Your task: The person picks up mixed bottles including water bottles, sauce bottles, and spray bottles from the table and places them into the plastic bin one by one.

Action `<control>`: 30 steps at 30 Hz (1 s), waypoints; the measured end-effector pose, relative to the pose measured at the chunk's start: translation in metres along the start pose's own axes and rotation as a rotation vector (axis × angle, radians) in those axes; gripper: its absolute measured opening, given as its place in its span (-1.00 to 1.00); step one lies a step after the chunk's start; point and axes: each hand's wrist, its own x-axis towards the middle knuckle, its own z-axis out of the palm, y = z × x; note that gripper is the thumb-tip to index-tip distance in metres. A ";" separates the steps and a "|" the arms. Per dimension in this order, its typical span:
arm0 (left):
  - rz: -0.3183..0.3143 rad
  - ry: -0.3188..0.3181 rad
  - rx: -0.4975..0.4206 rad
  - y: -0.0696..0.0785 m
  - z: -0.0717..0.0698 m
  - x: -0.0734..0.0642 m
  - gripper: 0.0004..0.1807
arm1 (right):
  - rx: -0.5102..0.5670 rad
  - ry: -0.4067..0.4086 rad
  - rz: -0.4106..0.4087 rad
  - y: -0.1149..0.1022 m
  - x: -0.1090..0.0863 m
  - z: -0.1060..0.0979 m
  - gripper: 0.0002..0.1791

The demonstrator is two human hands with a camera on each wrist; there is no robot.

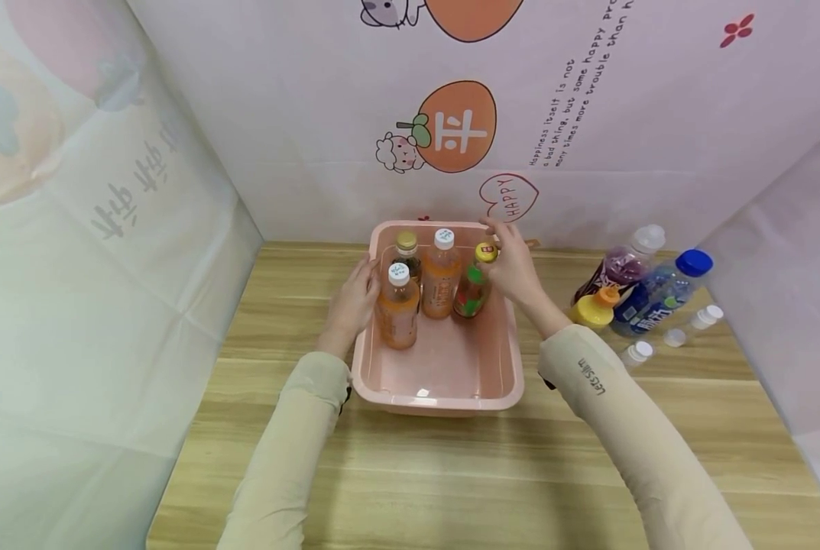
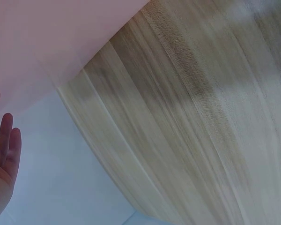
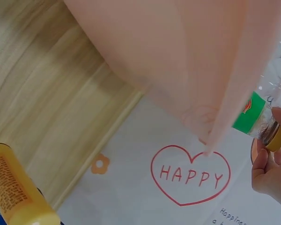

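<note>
A pink plastic basin [image 1: 437, 400] stands on the wooden table with several bottles upright in its far half. At its right side my right hand [image 1: 513, 267] pinches a glass bottle with a green label [image 1: 474, 284] by the neck, just under its yellow cap; the right wrist view shows thumb and fingers there. My left hand [image 1: 353, 302] lies along the left rim with fingers extended, beside an orange drink bottle [image 1: 400, 315]. A second orange drink bottle [image 1: 442, 279] and a gold-capped bottle [image 1: 406, 248] stand behind it.
Right of the basin are a purple drink bottle [image 1: 619, 267], a blue-capped bottle [image 1: 664, 294], a yellow squeeze bottle [image 1: 592, 312] and small white-capped bottles [image 1: 636, 353]. A printed cloth wall [image 1: 313, 153] rises behind the table.
</note>
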 end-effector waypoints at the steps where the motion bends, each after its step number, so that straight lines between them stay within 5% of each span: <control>1: 0.000 0.001 -0.001 0.000 0.000 0.000 -0.46 | -0.003 0.000 0.003 0.001 0.000 0.001 -0.20; 16: 0.006 0.005 -0.023 -0.002 0.003 0.003 -0.47 | -0.091 -0.037 0.007 0.018 0.002 0.012 -0.17; 30: -0.001 0.021 -0.072 -0.003 0.003 0.002 -0.45 | -0.017 -0.095 0.035 0.016 0.002 0.019 -0.13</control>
